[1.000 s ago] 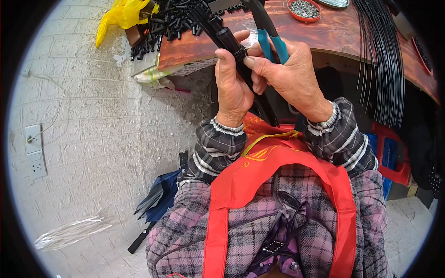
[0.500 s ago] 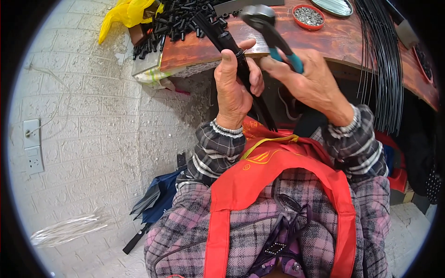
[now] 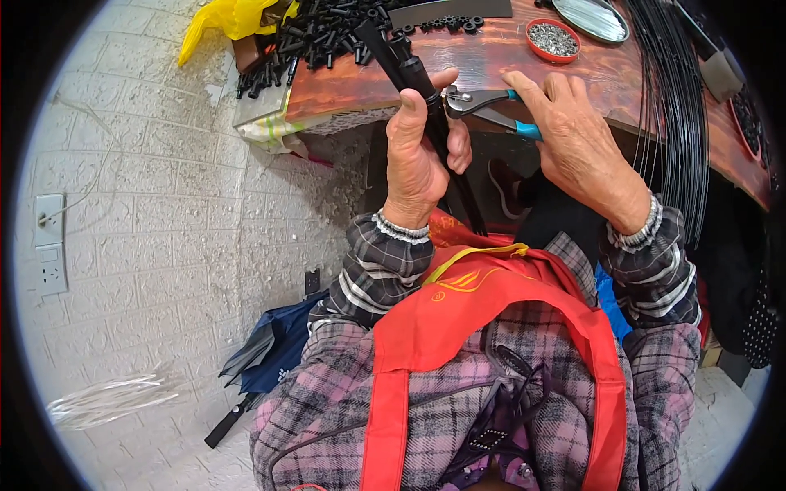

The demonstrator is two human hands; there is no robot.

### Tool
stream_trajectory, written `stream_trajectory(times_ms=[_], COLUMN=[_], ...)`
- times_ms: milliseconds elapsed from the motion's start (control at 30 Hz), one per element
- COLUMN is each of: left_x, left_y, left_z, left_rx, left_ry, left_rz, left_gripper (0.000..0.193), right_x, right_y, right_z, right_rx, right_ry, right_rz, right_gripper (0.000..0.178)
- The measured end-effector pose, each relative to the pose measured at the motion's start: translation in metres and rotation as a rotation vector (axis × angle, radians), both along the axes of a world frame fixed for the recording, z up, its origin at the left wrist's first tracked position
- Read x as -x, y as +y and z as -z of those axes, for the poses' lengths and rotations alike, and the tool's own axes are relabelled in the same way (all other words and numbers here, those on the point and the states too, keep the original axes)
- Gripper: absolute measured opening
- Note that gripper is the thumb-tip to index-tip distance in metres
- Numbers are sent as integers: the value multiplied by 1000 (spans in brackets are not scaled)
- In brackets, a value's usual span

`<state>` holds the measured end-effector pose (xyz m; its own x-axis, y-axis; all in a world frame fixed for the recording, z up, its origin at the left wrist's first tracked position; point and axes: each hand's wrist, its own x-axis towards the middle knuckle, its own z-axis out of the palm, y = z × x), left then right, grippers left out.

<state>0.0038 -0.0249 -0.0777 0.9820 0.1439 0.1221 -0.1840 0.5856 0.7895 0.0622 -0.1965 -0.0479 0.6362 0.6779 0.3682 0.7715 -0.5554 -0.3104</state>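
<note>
My left hand (image 3: 416, 168) is closed round a black umbrella frame (image 3: 418, 78), a slim bundle of rods with a wider collar, tilted with its lower end toward my lap. Pliers with teal-tipped handles (image 3: 461, 100) are gripped in my right hand (image 3: 591, 151). Their metal jaws touch or nearly touch the frame's right side, just below the collar beside my left fingers. The two handles stand apart. Whatever lies between the jaws is too small to make out.
On the wooden table (image 3: 491, 69) lie a heap of black plastic parts (image 3: 327, 37), a red dish of small metal pieces (image 3: 553, 39) and a round metal-coloured tray (image 3: 594, 18). Long black rods (image 3: 684, 139) hang over its right edge. A folded blue umbrella (image 3: 278, 344) leans by the white wall.
The pliers have swung down from above, and their jaws are now at the frame's collar. My right hand has moved right, its handles wider apart. The left hand keeps hold of the frame.
</note>
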Motion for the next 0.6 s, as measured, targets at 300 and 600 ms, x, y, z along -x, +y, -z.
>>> stream_trajectory(times_ms=[300,600], left_x=[0,-1], left_y=[2,3], left_z=[1,0], left_rx=[24,33], left_ry=[-16,4], left_rz=[28,45], left_gripper=[58,62], right_x=[1,-1], right_y=[5,7], right_z=[-5,-7], right_rx=[22,61], right_ry=[-37,-120], right_rz=[45,68], right_gripper=[64,64])
